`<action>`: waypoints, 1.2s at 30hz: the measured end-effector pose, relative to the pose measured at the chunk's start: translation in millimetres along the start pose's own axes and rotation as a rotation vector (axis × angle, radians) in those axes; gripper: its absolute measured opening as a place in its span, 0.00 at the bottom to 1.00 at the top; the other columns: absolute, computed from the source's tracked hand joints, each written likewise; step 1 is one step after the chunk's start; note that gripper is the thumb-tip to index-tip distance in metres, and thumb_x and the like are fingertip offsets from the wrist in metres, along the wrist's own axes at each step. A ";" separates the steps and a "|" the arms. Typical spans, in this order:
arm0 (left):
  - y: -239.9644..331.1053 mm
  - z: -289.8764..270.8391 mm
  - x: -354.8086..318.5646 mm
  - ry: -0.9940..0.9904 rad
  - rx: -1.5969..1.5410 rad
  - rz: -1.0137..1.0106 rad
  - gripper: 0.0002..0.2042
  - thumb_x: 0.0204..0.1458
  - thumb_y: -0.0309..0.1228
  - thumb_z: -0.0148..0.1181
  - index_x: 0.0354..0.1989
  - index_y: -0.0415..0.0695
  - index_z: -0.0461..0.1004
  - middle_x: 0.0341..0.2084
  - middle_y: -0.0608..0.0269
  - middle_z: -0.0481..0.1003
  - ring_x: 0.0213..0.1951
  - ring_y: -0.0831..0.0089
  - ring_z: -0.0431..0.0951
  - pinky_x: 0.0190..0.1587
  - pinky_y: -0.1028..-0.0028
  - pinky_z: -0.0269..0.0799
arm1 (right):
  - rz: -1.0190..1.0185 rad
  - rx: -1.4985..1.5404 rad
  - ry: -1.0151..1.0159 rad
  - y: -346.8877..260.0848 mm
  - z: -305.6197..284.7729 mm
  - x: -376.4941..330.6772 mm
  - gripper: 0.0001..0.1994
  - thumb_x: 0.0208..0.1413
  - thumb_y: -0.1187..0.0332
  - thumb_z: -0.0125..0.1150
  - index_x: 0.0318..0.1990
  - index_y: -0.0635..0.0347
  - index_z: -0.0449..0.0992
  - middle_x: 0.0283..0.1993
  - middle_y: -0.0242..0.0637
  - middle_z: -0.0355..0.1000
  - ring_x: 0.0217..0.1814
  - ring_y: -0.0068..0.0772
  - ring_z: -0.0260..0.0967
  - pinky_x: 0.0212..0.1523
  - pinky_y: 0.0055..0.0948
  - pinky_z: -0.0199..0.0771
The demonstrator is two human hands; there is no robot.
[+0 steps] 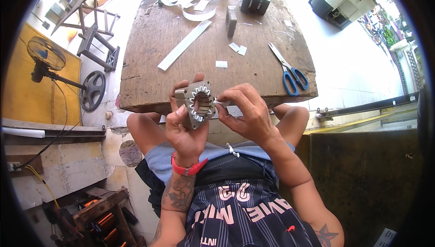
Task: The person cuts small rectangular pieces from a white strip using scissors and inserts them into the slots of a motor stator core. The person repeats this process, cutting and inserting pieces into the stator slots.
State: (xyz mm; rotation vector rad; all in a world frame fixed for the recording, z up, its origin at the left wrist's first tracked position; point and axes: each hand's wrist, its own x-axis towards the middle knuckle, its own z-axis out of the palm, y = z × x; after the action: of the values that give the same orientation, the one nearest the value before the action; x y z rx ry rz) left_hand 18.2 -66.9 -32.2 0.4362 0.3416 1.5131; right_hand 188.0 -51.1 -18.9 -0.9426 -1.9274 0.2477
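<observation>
My left hand [186, 134] is wrapped round a squarish metal motor stator core [204, 106], tilted so that its round bore shows. White paper liners stand in several slots around the bore; part of the right side has bare slots. At that side, my right hand [249, 113] pinches a small white piece of paper [221, 104] between thumb and fingers, close to the core. Fingertips hide part of this piece. Both hands are just in front of the near edge of the wooden table [145, 66], above my lap.
On the table lie blue-handled scissors [292, 75], a long white paper strip [184, 45], small cut paper pieces [221, 64] and curled strips [199, 16]. A metal block [231, 21] stands near dark stacked cores [255, 1]. A fan [46, 53] is at the left.
</observation>
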 end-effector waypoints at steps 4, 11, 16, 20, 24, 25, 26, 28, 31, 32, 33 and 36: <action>-5.5 -0.4 0.7 -0.059 0.072 0.082 0.31 0.54 0.33 0.52 0.70 0.45 0.60 0.73 0.39 0.60 0.68 0.58 0.70 0.71 0.60 0.68 | 0.049 0.055 -0.009 -4.0 3.0 -5.5 0.13 0.52 0.75 0.73 0.44 0.59 0.79 0.40 0.39 0.77 0.44 0.42 0.77 0.44 0.38 0.79; -7.3 -1.5 -0.4 -0.096 0.194 0.146 0.31 0.53 0.32 0.52 0.70 0.45 0.60 0.75 0.38 0.56 0.68 0.58 0.71 0.70 0.60 0.69 | 0.084 0.072 -0.071 -10.7 0.2 -11.1 0.15 0.56 0.75 0.72 0.51 0.56 0.80 0.40 0.39 0.77 0.45 0.42 0.77 0.43 0.40 0.80; -9.6 3.3 -1.7 -0.077 0.140 0.146 0.31 0.54 0.32 0.51 0.70 0.46 0.60 0.75 0.40 0.57 0.67 0.57 0.71 0.69 0.59 0.70 | 0.185 0.154 0.023 -9.0 14.0 -17.6 0.17 0.58 0.77 0.71 0.55 0.56 0.80 0.44 0.41 0.79 0.46 0.42 0.80 0.45 0.38 0.83; -12.9 5.1 -3.2 -0.008 0.115 0.179 0.30 0.54 0.33 0.50 0.70 0.47 0.60 0.74 0.41 0.58 0.67 0.58 0.71 0.69 0.59 0.70 | 0.334 0.424 0.203 -14.1 33.4 -30.7 0.17 0.59 0.79 0.70 0.55 0.59 0.78 0.49 0.42 0.82 0.52 0.41 0.83 0.49 0.34 0.84; -14.8 3.1 -3.3 0.019 0.101 0.192 0.30 0.55 0.33 0.50 0.69 0.47 0.61 0.74 0.42 0.58 0.68 0.59 0.70 0.69 0.58 0.69 | 0.292 0.346 0.239 -13.2 43.9 -36.8 0.15 0.60 0.81 0.69 0.53 0.61 0.78 0.50 0.43 0.82 0.54 0.42 0.83 0.52 0.33 0.83; -15.3 2.5 -3.5 0.018 0.103 0.192 0.30 0.55 0.33 0.50 0.69 0.47 0.61 0.74 0.42 0.58 0.68 0.59 0.70 0.70 0.58 0.68 | 0.316 0.341 0.252 -12.4 45.3 -36.9 0.15 0.60 0.81 0.68 0.53 0.61 0.78 0.50 0.43 0.82 0.53 0.42 0.84 0.52 0.33 0.83; -15.9 2.1 -3.5 0.016 0.105 0.194 0.30 0.55 0.33 0.50 0.69 0.47 0.61 0.74 0.42 0.58 0.68 0.59 0.70 0.70 0.58 0.68 | 0.371 0.446 0.278 -13.9 46.9 -37.6 0.13 0.61 0.80 0.68 0.53 0.61 0.78 0.51 0.44 0.82 0.54 0.43 0.83 0.53 0.34 0.82; -17.0 1.2 -3.7 0.011 0.100 0.198 0.29 0.56 0.32 0.50 0.69 0.47 0.60 0.75 0.42 0.58 0.68 0.59 0.70 0.71 0.58 0.66 | 0.516 0.678 0.330 -18.5 49.1 -39.3 0.11 0.64 0.77 0.67 0.52 0.60 0.79 0.53 0.46 0.81 0.55 0.45 0.82 0.55 0.37 0.81; -18.0 -0.5 -4.1 0.020 0.083 0.216 0.29 0.56 0.33 0.50 0.69 0.47 0.61 0.75 0.42 0.58 0.68 0.59 0.70 0.72 0.57 0.65 | 0.435 0.353 0.179 -19.0 43.6 -39.7 0.09 0.66 0.71 0.66 0.52 0.59 0.80 0.58 0.47 0.78 0.59 0.47 0.79 0.57 0.40 0.79; -17.7 -1.4 -3.5 0.027 0.080 0.228 0.29 0.57 0.33 0.51 0.70 0.47 0.61 0.75 0.42 0.59 0.68 0.59 0.70 0.72 0.57 0.65 | 0.394 0.315 0.142 -18.8 40.9 -39.1 0.11 0.66 0.65 0.66 0.52 0.57 0.81 0.59 0.48 0.76 0.60 0.49 0.76 0.59 0.43 0.76; -17.1 -2.4 -2.6 0.030 0.085 0.237 0.29 0.57 0.34 0.51 0.70 0.48 0.61 0.74 0.42 0.59 0.68 0.59 0.70 0.73 0.57 0.65 | 0.347 0.249 0.119 -16.0 36.8 -37.3 0.12 0.66 0.65 0.67 0.53 0.57 0.80 0.58 0.48 0.76 0.59 0.50 0.75 0.59 0.43 0.76; -12.5 -6.5 0.1 0.080 -0.082 0.155 0.27 0.60 0.35 0.51 0.70 0.49 0.63 0.74 0.43 0.61 0.69 0.59 0.69 0.72 0.57 0.65 | 0.307 0.197 0.092 -3.1 21.6 -28.5 0.14 0.69 0.64 0.62 0.56 0.62 0.78 0.55 0.47 0.77 0.57 0.48 0.76 0.59 0.40 0.75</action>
State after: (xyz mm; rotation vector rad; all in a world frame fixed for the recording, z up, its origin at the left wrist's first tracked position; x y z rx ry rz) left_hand 26.1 -66.5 -43.9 0.3439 0.3131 1.6927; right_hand 176.1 -68.8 -47.7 -1.0939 -1.6361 0.5526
